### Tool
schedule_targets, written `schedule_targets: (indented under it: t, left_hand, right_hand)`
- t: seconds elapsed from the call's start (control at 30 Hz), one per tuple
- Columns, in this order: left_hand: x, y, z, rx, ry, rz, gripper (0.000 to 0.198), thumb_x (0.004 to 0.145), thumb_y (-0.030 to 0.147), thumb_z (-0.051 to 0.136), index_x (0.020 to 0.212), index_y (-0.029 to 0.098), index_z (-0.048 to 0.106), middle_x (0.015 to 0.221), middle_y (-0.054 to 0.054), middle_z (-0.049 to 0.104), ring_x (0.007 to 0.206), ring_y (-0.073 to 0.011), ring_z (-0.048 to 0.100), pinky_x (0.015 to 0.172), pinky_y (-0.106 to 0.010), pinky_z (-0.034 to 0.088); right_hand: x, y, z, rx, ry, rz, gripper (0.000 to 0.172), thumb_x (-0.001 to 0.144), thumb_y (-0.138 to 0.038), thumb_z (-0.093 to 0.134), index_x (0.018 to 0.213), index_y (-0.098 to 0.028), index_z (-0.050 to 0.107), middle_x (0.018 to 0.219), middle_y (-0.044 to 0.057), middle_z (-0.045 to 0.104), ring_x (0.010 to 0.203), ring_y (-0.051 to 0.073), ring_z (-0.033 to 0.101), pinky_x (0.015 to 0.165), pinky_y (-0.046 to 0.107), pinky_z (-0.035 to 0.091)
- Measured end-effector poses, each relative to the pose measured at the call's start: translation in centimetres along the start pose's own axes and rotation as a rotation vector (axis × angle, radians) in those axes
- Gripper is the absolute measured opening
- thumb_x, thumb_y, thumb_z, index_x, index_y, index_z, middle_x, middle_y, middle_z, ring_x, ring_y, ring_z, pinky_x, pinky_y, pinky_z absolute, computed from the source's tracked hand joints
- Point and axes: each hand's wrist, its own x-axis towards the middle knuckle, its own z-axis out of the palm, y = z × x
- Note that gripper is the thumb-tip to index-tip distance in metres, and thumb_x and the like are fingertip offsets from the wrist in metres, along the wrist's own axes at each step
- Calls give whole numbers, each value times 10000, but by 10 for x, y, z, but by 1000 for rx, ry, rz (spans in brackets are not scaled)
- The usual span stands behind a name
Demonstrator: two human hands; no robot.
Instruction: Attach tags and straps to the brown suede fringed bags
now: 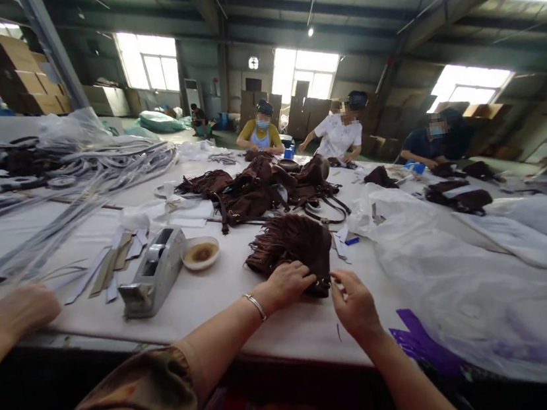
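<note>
Relation of the two hands to a dark brown, soft-looking bag with long fringe (290, 239), which lies on the white-covered surface (191, 305) directly in front of the person. The bag lies just beyond the fingers of the left hand (283, 285) and to the left of those of the right hand (358, 307). No single long axis stands out: the fringe fans toward the left, while the smoother side runs down the right from the far end to the near corner. At that corner sits small, shiny metal hardware (324, 284), placed between the two sets of fingertips; this gap is the governing relation. The left hand, with a silver-coloured bracelet (255, 306) at its wrist, reaches in from the near left, its fingers bent and laid over the bag's near side; whether they pinch the material cannot be told. The right hand, bare of sleeve, comes in from the near right, thumb and forefinger drawn close together beside the hardware; whether anything is gripped between them cannot be made out. Both hands are thus close to the corner, the right one at its outer edge. Left of the bag stand a shallow white dish with brown contents (200, 252) and a grey tape dispenser (155, 273); beyond it lies a heap of similar dark brown bags (252, 191).
</note>
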Motion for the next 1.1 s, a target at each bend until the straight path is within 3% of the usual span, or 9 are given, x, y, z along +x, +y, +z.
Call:
schedule_targets:
  t: [0.1,0.2,0.43,0.53,0.63,0.73,0.87,0.97,1.1]
  left_hand:
    - [-2,6,4,-27,24,-43,290,897,180,571,1180,219,622,1092,-82,639,1043,-205,567,862,-310,471]
    - [-6,5,-6,-57,47,-35,283,884,156,569,1152,207,644,1170,-92,627,1105,-208,562,906,-322,485]
    - [-42,35,-15,-155,272,-169,290,881,120,489,1091,196,673,1272,-118,578,1233,-257,491,1020,-434,455]
    - [-49,56,-2,-287,250,-215,268,882,130,481,1060,176,676,1139,-125,618,1055,-234,575,926,-400,511]
    - [-45,77,16,-490,214,-337,251,870,138,499,1051,149,674,969,-105,635,899,-196,614,828,-330,552]
    - [-36,94,25,-618,200,-486,316,830,177,583,1140,148,641,1010,-101,630,835,-179,621,804,-322,570]
    - [-33,98,16,-673,257,-522,453,811,158,592,1262,156,550,1216,-132,541,833,-153,616,769,-292,583]
    - [-47,89,-1,-522,329,-571,250,839,185,570,1083,152,614,1132,-133,542,969,-213,598,878,-367,561]
    - [-73,92,-21,-393,418,-661,218,859,279,584,1043,164,593,1202,-148,481,1094,-257,545,951,-440,528]
  right_hand:
    - [16,13,-7,-267,-165,-221,515,806,-84,438,1290,-165,594,1328,128,587,1297,300,442,1051,468,363]
    - [22,25,-7,-492,-315,-245,579,759,-49,479,1298,-221,601,1326,103,599,1351,347,354,1043,524,286]
    - [19,28,-21,-619,-322,-278,176,834,-137,538,879,-185,701,1149,142,647,1247,333,450,1023,488,269]
    - [22,17,-29,-668,-460,-259,162,856,-131,522,824,-165,677,917,152,694,995,316,617,921,481,375]
    - [20,5,-29,-677,-552,-18,143,863,-167,532,849,-156,674,713,146,678,704,293,658,698,434,461]
    - [13,-3,-24,-342,-582,281,361,815,-113,521,1155,-170,626,688,93,670,571,235,643,569,360,483]
    - [3,-11,-23,523,-562,742,732,712,-99,528,1412,-265,389,808,14,673,508,170,637,484,313,525]
    - [-6,-12,-22,1049,-439,894,475,685,-129,627,1151,-201,570,867,33,689,701,186,696,676,375,598]
    - [-19,-18,-6,1371,-189,1051,178,694,-95,622,855,-170,610,792,42,699,794,192,706,841,424,588]
